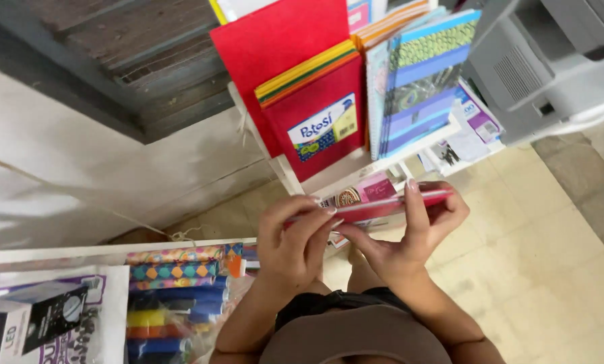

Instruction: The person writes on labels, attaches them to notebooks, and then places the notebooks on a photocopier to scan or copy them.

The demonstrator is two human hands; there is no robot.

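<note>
Red covers are dominating the white display rack [356, 168]: a large plain red notebook [275, 47] is standing at the back, and in front of it a smaller red notebook [315, 121] is carrying a rectangular white, blue and yellow label low on its cover. A spiral notebook [420, 81] with blue, purple and green bands is leaning just to the right of it. Below the rack, both hands are holding a thin red booklet [376, 205] nearly edge-on, level with the rack's lower shelf. The left hand [292, 239] is pinching its left end, grip clamped on the cover; the right hand [416, 226] is supporting it from beneath, grip closed around its right half. At lower left, a black and white box [32, 320] is lying on a printed white sheet, beside rolls of patterned wrapping paper [177, 296] in a clear bag. The floor [551, 269] is showing pale beige tiles, the wall [79, 155] is painted off-white, and a grey machine [551, 61] is sitting at upper right.
</note>
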